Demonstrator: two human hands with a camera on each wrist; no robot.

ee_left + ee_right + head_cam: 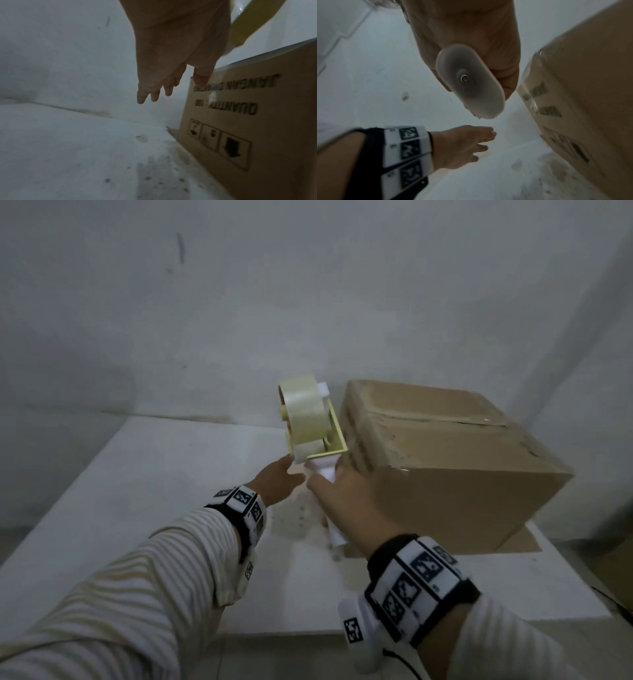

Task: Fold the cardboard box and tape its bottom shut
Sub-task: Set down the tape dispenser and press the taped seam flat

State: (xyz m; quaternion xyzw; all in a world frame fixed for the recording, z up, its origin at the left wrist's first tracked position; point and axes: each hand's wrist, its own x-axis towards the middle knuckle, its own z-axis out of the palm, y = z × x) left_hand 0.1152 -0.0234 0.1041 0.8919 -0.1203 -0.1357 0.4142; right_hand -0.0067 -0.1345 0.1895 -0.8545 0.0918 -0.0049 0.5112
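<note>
On the white desk (144, 474) I count one cardboard box (445, 460), sitting at the right with its flaps folded shut on top. My right hand (346, 501) grips the white handle of one tape dispenser (308, 422), carrying one roll, just beside the box. My left hand (274, 484) hovers, fingers (142, 94) loosely extended, holding nothing.

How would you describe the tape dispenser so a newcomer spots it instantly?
Find the brown cardboard box on the white table; the tape dispenser stands upright just off the box's left side. The right hand grips its white handle, with the left hand open beside it. It is the only pale yellow thing, carrying a roll of clear tape.
</note>
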